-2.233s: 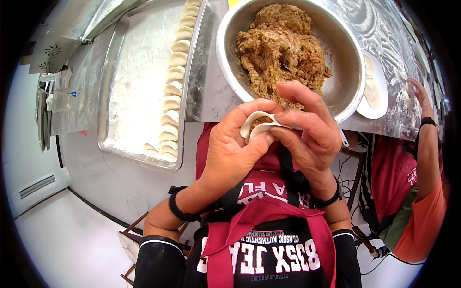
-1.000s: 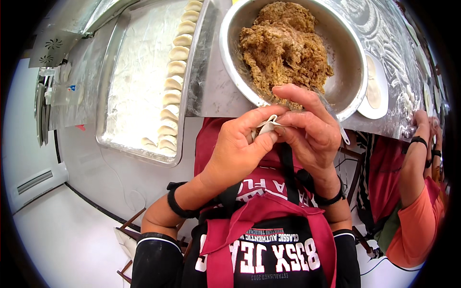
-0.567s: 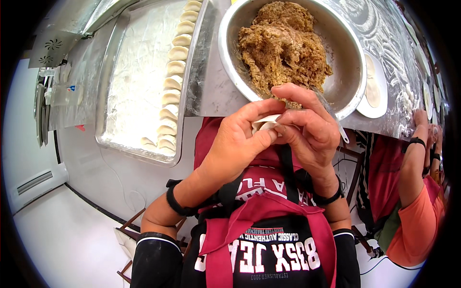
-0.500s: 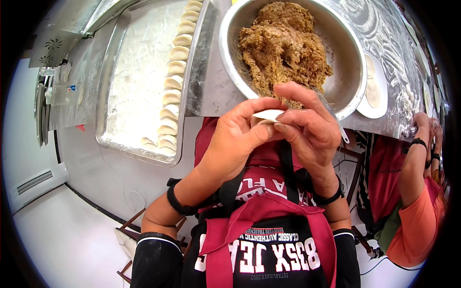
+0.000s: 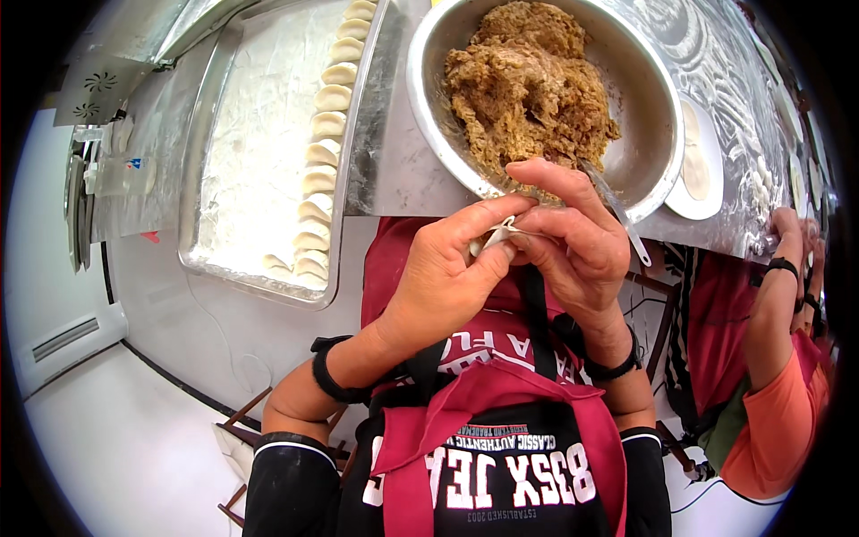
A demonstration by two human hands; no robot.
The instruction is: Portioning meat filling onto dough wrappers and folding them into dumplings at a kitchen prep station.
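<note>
Between my two hands, just past the near rim of a big metal bowl, is a dumpling point(image 5: 497, 234) with its pale wrapper pinched together at the top. My left hand point(image 5: 447, 265) grips it by thumb and forefinger. On the other side, my right hand point(image 5: 582, 240) pinches the wrapper's edge, its forefinger raised apart. Brown minced filling point(image 5: 532, 94) is heaped in the metal bowl point(image 5: 649, 116). A utensil with a metal handle point(image 5: 617, 206) leans over the bowl's rim beside my right hand; its far end is in the filling.
To the left, a floured metal tray point(image 5: 255, 134) carries a row of folded dumplings point(image 5: 319, 181) along its right side. A white oval dish point(image 5: 707, 183) with round wrappers stands right of the bowl. Another person's arm point(image 5: 777, 286) reaches over the floured table point(image 5: 743, 192) at far right.
The wrapper's edges have been drawn and pinched together between my fingers; before, it showed a smooth, flatter white top. My hands have barely shifted. The utensil's handle is more exposed.
</note>
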